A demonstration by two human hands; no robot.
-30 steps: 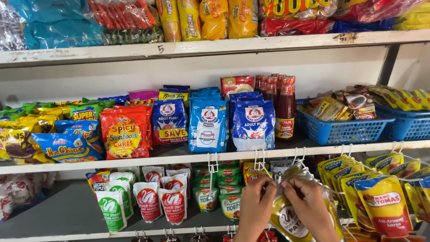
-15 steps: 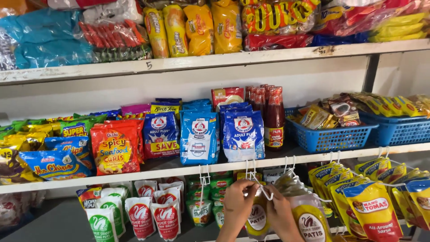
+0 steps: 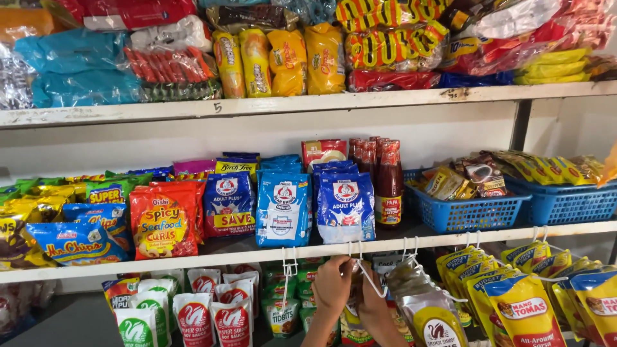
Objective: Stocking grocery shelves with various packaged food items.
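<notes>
White wire hook (image 3: 367,273), hung from the front edge of the middle shelf (image 3: 193,257), is shown at lower centre with both hands raised to it. At far left on that shelf, chip bags (image 3: 77,241) lie flat, followed by an orange-red snack bag (image 3: 162,222) and blue powdered-milk pouches (image 3: 283,209) standing upright. Below the shelf edge, soy sauce sachets (image 3: 193,315) hang in a row. The left hand (image 3: 332,283) is seen with its grip closed at the top of the hook, just under the shelf lip; what lies between the fingers is hidden, though it is judged to be the wire itself. The right hand (image 3: 375,305) is placed just beside it, lower on the same hook; whether its grip is closed cannot be told. Immediately to the right, silver-grey pouches (image 3: 427,308) hang from a neighbouring hook, then yellow sauce pouches (image 3: 514,302). Above these, red sauce bottles (image 3: 385,183) and blue baskets (image 3: 469,209) are carried on the shelf. A risk may be judged: if the hook is pulled off the lip, hanging packets could slide off, and the adjacent pouches could be knocked loose.
</notes>
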